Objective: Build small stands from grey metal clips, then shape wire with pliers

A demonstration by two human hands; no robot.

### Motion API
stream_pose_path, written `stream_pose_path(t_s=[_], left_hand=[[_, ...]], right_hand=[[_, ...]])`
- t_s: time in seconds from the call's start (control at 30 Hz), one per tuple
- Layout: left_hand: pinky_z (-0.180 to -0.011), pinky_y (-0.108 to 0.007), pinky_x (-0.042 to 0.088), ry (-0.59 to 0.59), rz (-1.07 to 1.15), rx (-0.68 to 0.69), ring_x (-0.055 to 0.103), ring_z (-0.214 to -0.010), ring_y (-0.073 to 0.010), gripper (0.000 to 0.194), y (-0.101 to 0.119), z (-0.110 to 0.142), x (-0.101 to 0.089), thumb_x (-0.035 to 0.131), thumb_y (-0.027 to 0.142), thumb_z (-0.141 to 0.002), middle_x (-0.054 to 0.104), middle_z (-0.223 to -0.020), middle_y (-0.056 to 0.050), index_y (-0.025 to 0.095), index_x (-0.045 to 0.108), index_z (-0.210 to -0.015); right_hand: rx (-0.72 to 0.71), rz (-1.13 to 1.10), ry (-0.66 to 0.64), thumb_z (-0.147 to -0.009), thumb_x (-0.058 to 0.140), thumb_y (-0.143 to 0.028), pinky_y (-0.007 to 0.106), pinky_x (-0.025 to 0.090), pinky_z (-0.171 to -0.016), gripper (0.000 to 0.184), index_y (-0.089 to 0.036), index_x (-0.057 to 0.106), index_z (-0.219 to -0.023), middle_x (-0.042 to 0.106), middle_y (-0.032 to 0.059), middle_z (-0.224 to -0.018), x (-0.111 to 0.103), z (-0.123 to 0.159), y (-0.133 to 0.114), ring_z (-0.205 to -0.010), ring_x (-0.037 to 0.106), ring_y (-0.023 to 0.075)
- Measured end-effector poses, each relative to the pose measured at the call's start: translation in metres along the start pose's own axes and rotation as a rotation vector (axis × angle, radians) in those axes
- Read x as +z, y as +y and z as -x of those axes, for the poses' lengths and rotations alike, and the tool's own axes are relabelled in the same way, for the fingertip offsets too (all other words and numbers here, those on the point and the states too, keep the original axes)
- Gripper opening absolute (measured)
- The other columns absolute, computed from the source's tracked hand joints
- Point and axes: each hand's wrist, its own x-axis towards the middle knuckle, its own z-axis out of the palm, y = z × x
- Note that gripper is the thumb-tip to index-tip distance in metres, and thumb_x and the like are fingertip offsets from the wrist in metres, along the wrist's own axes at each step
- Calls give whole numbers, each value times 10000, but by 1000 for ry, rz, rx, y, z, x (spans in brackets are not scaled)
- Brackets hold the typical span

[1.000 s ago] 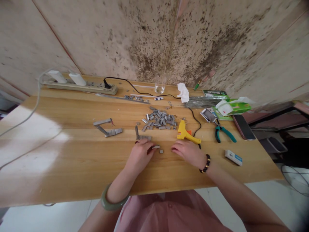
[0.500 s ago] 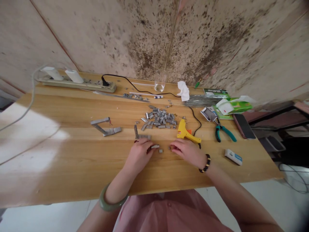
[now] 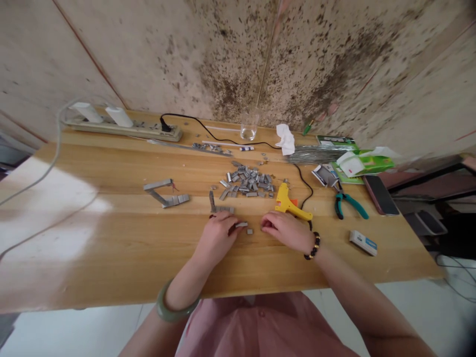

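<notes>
At far left, note a power strip [image 3: 111,129] with two white chargers [image 3: 119,117] and a black plug [image 3: 165,127] fitted, along the rear of the wooden table [image 3: 122,258]. Nearer the front, find a gray three-sided frame [image 3: 175,200], well apart from both hands, with a small red bit at one end. Next, just beyond the left hand [image 3: 219,230], record a gray angled piece [image 3: 211,200]; cannot tell whether in contact with the hand. Between left thumb and forefinger, observe a short gray bar [image 3: 241,224], pinched in a narrow grip and projecting to the right. Just beside the free end, on the wood, find a small gray block [image 3: 250,231], apart from both hands. Farther back, note a clear cup [image 3: 248,132] and a loose heap of gray metal pieces [image 3: 250,182]. At the right hand [image 3: 284,228], observe fingertips drawn close together, near the block; cannot tell whether holding anything. Just behind, log a yellow glue gun [image 3: 286,202]; continuing right, a bundle of wire [image 3: 316,154], an open carton [image 3: 324,175], teal-handled pliers [image 3: 355,205], a white-and-blue box [image 3: 363,243] and a dark phone [image 3: 381,195].
</notes>
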Motion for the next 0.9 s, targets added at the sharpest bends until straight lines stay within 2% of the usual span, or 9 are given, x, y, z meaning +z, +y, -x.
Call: stream_pose_path(t_s=[0.1,0.27,0.57,0.9], left_hand=[[-754,-328,463,-11,-17,-1,603,-782,-192,74,1,-1,-1,628,166,-822,660,-807,-59,170,700,-841],[-718,-315,460,-17,-63,-17,594,-745,-189,96,4,-1,0,626,193,-829,641,-791,-69,158,715,-840],[-707,-305,450,-35,-109,-40,578,-746,-188,112,7,-2,1,610,198,-840,614,-784,-63,158,714,-845],[-706,-307,440,-42,-157,-32,571,-744,-186,103,7,-3,1,611,204,-840,601,-772,-56,169,708,-836]], right_hand=[[3,-50,-5,-856,629,-152,282,459,-711,27,-170,622,-876,663,31,-863,-2,-6,-1,-789,619,166],[-73,-104,38,-876,609,-167,278,465,-722,58,-153,601,-932,653,49,-921,3,-15,-7,-826,612,165],[-127,20,50,-913,558,-190,307,473,-790,89,-163,609,-980,650,70,-992,14,-19,-12,-910,619,189],[-143,126,84,-922,550,-202,296,472,-713,103,-155,610,-990,650,73,-974,17,-19,-15,-863,630,193]])
